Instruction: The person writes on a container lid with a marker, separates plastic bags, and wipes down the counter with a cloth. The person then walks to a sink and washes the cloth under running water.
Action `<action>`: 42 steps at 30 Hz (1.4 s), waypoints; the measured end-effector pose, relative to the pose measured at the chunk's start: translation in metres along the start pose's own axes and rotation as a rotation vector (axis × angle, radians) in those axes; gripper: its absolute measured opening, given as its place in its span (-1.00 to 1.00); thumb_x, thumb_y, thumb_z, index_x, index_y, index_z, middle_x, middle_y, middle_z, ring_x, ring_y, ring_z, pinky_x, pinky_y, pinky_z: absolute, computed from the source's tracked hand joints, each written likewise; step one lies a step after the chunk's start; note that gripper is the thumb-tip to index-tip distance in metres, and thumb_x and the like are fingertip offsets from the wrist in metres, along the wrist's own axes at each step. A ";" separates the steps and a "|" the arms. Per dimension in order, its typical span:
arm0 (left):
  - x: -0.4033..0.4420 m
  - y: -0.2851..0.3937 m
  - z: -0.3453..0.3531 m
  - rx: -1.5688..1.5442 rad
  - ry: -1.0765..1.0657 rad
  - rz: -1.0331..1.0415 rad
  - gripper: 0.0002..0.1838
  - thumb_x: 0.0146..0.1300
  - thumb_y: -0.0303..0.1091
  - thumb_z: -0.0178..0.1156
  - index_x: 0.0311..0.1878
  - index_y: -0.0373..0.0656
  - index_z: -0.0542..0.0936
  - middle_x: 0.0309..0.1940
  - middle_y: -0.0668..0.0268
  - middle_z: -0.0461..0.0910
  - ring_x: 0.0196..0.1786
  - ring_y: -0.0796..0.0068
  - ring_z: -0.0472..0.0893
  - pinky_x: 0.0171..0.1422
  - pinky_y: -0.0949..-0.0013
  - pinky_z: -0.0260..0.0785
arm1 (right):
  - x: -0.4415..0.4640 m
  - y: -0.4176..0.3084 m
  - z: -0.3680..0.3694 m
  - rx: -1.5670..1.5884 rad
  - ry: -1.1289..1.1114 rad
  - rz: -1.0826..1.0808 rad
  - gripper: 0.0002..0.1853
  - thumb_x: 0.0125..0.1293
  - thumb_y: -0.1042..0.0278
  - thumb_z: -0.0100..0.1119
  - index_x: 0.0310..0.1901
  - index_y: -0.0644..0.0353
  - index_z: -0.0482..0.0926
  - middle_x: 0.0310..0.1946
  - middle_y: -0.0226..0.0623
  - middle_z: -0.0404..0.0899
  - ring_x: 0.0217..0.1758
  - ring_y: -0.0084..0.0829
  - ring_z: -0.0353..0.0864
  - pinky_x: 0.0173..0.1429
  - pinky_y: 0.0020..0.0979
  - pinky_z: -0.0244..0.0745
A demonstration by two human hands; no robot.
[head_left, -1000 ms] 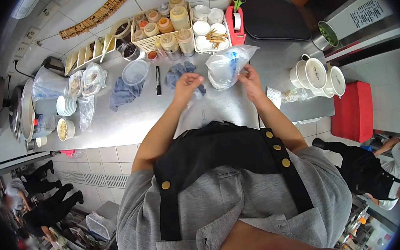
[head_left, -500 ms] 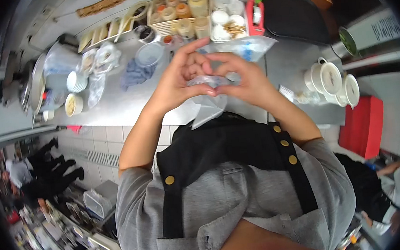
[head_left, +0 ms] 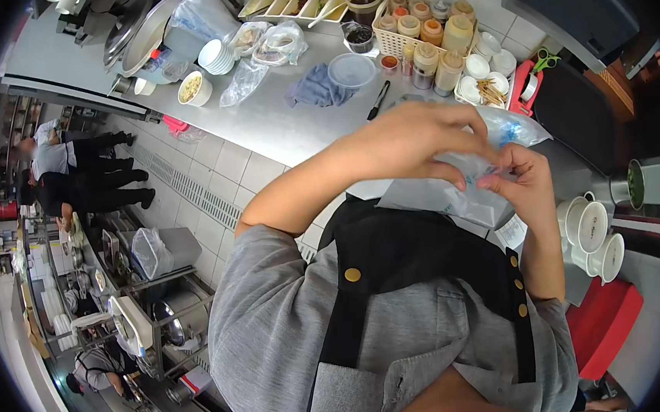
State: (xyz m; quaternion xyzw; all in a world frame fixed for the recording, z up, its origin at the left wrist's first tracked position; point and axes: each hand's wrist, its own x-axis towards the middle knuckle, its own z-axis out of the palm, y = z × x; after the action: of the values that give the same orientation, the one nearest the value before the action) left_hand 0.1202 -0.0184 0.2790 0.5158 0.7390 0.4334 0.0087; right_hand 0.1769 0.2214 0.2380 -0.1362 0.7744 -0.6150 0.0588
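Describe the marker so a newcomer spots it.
On the steel counter, find the cream basket of squeeze bottles. Nearer the black apron, beside the round clear lid, lies the marker: slim and black, unlike the pale lid and blue cloth.

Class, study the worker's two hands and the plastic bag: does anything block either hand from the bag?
Nothing visible does: the left hand and right hand are both right at the plastic bag.
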 end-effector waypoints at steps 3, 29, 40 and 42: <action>-0.001 -0.004 0.014 0.056 -0.041 0.113 -0.71 0.02 -0.38 0.40 -0.13 0.01 0.69 -0.23 0.36 0.59 -0.24 0.28 0.63 -0.22 0.24 0.48 | -0.001 0.003 -0.001 0.031 -0.096 -0.003 -0.60 -0.14 0.50 0.62 -0.52 0.17 0.42 -0.57 -0.57 0.46 -0.44 -0.74 0.37 -0.32 -0.60 0.27; 0.014 -0.041 0.062 -1.366 -0.129 -0.048 -0.31 0.42 0.11 0.12 0.45 -0.09 0.22 -0.01 0.29 0.55 -0.15 0.58 0.59 -0.14 0.39 0.46 | -0.010 0.042 -0.045 1.171 -0.155 -0.304 -0.60 0.50 0.07 0.03 0.15 0.22 0.46 -0.10 -0.17 0.61 0.04 -0.33 0.61 0.14 -0.29 0.53; -0.027 -0.168 0.182 -1.924 0.286 -0.596 -0.16 0.27 0.57 -0.32 0.43 0.24 0.29 0.29 0.46 0.50 -0.16 0.67 0.57 -0.50 0.65 0.08 | -0.008 0.217 -0.009 1.283 0.271 0.152 -0.67 0.49 0.39 0.01 0.23 0.18 0.48 -0.01 -0.31 0.66 -0.12 -0.54 0.67 -0.07 -0.52 0.61; -0.029 -0.181 0.183 -1.933 0.245 -0.617 -0.30 0.35 0.42 -0.21 0.39 0.23 0.32 0.23 0.47 0.54 -0.19 0.69 0.57 -0.50 0.65 0.09 | -0.006 0.239 -0.007 1.192 0.375 0.245 -0.69 0.46 0.47 0.03 0.19 0.18 0.52 -0.07 -0.36 0.68 -0.23 -0.62 0.65 -0.17 -0.60 0.58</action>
State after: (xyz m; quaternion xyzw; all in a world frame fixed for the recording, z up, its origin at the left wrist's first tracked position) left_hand 0.0814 0.0585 0.0344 0.0276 0.1698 0.8730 0.4565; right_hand 0.1475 0.2791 0.0080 0.1193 0.3061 -0.9427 0.0579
